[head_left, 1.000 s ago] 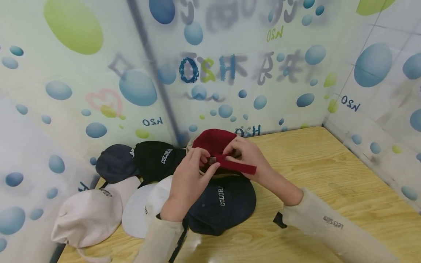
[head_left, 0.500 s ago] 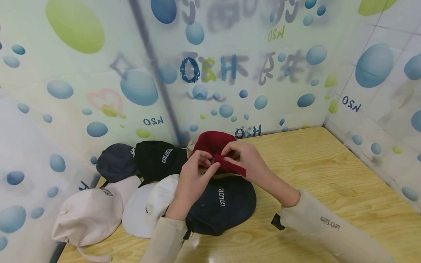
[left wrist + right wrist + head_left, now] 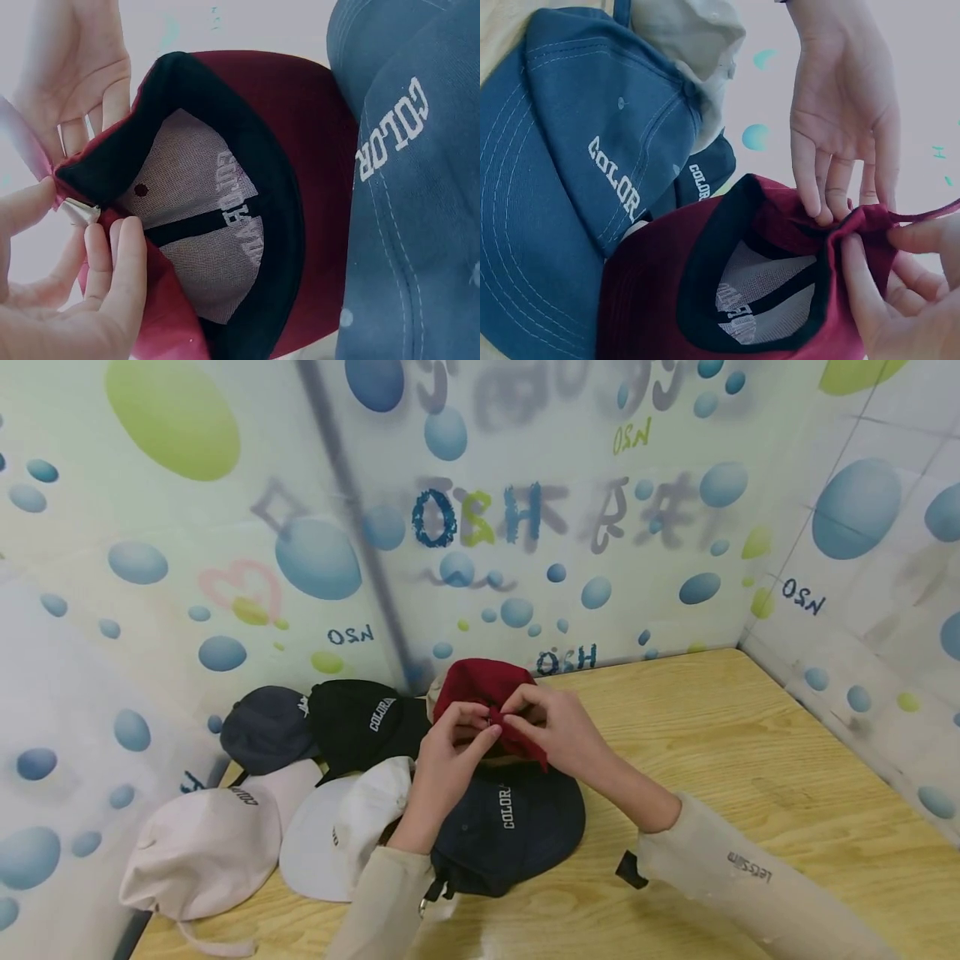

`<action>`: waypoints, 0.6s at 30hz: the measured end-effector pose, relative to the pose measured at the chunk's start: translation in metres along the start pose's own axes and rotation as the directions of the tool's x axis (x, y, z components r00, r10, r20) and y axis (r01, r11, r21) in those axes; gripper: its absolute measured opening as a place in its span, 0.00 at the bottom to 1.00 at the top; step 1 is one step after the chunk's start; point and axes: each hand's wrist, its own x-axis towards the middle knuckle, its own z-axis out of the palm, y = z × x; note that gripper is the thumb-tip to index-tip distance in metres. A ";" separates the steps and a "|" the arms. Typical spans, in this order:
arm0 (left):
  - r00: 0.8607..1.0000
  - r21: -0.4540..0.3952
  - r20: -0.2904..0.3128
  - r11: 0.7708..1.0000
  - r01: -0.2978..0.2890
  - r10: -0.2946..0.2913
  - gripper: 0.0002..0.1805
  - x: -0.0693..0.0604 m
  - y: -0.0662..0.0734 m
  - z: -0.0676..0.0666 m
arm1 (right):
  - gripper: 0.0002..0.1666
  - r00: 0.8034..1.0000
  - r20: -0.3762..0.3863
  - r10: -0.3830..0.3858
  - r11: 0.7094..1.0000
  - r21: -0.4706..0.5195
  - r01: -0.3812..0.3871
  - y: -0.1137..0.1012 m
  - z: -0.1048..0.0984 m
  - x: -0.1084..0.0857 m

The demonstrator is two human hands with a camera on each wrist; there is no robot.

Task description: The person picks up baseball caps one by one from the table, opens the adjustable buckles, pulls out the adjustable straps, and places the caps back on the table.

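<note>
Both hands hold the back of a dark red cap (image 3: 483,681), raised over the other caps. My left hand (image 3: 442,760) pinches the cap's back strap by its metal buckle (image 3: 79,212) between thumb and fingers. With thumb and index finger, my right hand (image 3: 562,731) pinches the red strap (image 3: 528,746), whose loose end hangs down past the fingers. In the left wrist view the cap's inside shows a dark sweatband (image 3: 285,180) and the reversed stitching of its lettering. The fingers partly cover the buckle in the head view.
A navy cap (image 3: 517,835) lies right below the hands. To the left are a white cap (image 3: 315,843), a pale pink cap (image 3: 202,852), a black cap (image 3: 352,718) and a dark blue-grey cap (image 3: 262,735). They rest on a wooden table (image 3: 712,735) against a patterned wall.
The loose strap end has drawn in leftward and now hangs steeper, showing less length beyond the right hand. The left hand has shifted slightly right, and the buckle has turned more edge-on.
</note>
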 end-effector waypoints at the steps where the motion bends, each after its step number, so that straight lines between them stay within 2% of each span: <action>1: 1.000 -0.006 -0.004 1.000 0.001 -0.001 0.14 0.000 0.000 0.001 | 0.05 1.000 0.007 0.008 1.000 0.023 -0.008 0.001 0.000 0.000; 7: 1.000 -0.041 0.003 0.999 -0.025 0.026 0.14 0.002 0.000 0.002 | 0.08 0.996 0.074 0.056 0.987 0.146 -0.066 0.000 -0.003 -0.001; 12: 0.999 -0.075 0.029 0.996 -0.037 0.039 0.14 0.003 -0.001 0.001 | 0.11 0.990 0.124 0.068 0.984 0.158 -0.087 0.002 -0.005 -0.002; 18: 0.998 -0.113 0.051 0.993 -0.021 0.027 0.14 0.005 -0.004 0.000 | 0.09 0.989 0.132 0.070 0.980 0.178 -0.093 0.004 -0.006 -0.003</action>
